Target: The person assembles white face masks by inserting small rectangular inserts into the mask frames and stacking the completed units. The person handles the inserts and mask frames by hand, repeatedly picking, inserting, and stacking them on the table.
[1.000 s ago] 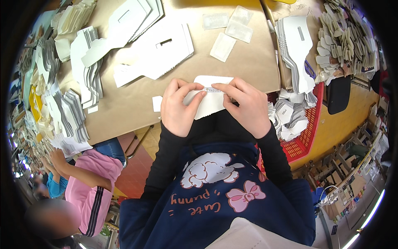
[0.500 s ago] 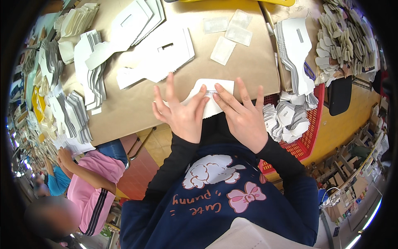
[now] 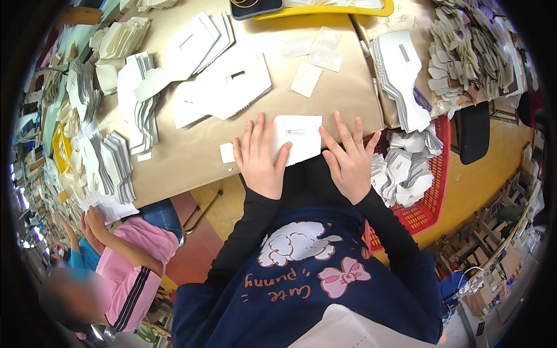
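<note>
A flat white cut piece (image 3: 301, 152) with a small printed label in a rectangular window lies at the table's near edge. My left hand (image 3: 261, 162) rests on its left part, fingers stretched out and thumb on the surface. Just beyond its right edge, my right hand (image 3: 351, 165) is spread over the table edge, holding nothing. A white end (image 3: 227, 153) shows left of my left hand; whether it belongs to the same piece is hidden. Farther back lies a stack of white pieces (image 3: 217, 95) with slots, and several pale translucent rectangles (image 3: 306, 79).
More white stacks stand left (image 3: 136, 104) and right (image 3: 403, 75). A yellow tray (image 3: 325, 10) and dark phone-like object (image 3: 255, 7) are at the back. A red basket (image 3: 438, 174) of white pieces sits right. A person in pink (image 3: 136, 255) works at left.
My fingertips have come off the label area and my hands have moved apart, flattening out. The white piece now lies flat with its label showing. The whole view has shifted slightly.
</note>
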Action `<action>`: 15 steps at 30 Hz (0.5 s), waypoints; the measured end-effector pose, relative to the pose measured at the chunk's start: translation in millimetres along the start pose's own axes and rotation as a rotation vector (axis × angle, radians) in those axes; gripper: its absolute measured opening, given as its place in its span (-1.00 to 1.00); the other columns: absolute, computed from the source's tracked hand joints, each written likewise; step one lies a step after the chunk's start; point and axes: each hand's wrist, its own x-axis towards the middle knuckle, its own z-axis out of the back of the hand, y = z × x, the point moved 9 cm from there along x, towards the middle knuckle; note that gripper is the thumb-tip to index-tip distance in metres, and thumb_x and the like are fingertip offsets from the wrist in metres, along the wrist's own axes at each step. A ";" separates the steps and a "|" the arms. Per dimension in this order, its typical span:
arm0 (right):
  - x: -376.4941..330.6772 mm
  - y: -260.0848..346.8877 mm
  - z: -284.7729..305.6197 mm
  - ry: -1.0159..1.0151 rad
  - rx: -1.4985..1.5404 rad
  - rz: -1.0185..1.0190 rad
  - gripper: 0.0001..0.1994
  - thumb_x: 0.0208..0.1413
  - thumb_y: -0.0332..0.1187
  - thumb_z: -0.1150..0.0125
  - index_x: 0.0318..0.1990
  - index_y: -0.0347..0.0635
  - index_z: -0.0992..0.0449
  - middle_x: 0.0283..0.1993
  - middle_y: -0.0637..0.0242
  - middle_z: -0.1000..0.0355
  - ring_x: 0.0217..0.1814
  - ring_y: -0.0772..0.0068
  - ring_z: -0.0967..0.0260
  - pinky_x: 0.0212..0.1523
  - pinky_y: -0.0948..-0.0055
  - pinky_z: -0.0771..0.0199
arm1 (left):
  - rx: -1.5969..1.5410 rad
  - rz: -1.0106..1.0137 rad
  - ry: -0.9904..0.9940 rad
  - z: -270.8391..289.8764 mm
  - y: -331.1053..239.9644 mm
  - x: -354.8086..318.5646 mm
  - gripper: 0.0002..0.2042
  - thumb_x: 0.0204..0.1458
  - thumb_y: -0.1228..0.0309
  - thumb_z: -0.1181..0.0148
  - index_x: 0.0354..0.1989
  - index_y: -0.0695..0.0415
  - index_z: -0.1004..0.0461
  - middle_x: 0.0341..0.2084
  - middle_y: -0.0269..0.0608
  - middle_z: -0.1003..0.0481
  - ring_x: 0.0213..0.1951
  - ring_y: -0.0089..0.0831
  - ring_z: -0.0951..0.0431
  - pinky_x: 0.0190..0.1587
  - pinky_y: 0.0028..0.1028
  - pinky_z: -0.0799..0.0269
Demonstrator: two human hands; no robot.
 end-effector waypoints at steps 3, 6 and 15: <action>-5.1 -9.1 7.9 -0.015 0.137 -0.078 -0.57 0.31 -0.20 -0.11 0.31 0.07 -0.45 0.51 0.26 -0.17 0.62 0.00 0.14 0.51 -0.27 0.60 | -0.125 0.002 -0.018 6.4 2.1 3.2 -0.50 0.05 0.29 -0.39 0.19 0.07 -0.48 0.38 -0.15 -0.27 0.44 -0.06 -0.14 0.41 -0.02 0.02; -8.2 -7.3 20.8 -0.062 0.257 -0.071 -0.57 0.27 -0.31 -0.18 0.28 -0.06 -0.46 0.48 0.19 -0.19 0.59 -0.06 0.08 0.51 -0.27 0.47 | -0.228 -0.024 -0.036 17.5 1.1 8.2 -0.58 0.04 0.37 -0.39 0.10 0.12 -0.49 0.28 -0.12 -0.38 0.41 -0.13 -0.21 0.40 -0.04 -0.01; 18.6 10.4 31.5 -0.077 0.607 -0.101 -0.55 0.21 -0.38 -0.25 0.26 -0.18 -0.44 0.33 0.14 -0.34 0.48 -0.02 -0.14 0.48 -0.09 0.08 | -0.701 0.322 0.233 10.0 14.3 20.1 -0.65 0.06 0.47 -0.36 0.01 0.15 -0.43 -0.27 -0.17 -0.68 -0.16 -0.12 -0.65 0.24 -0.24 -0.26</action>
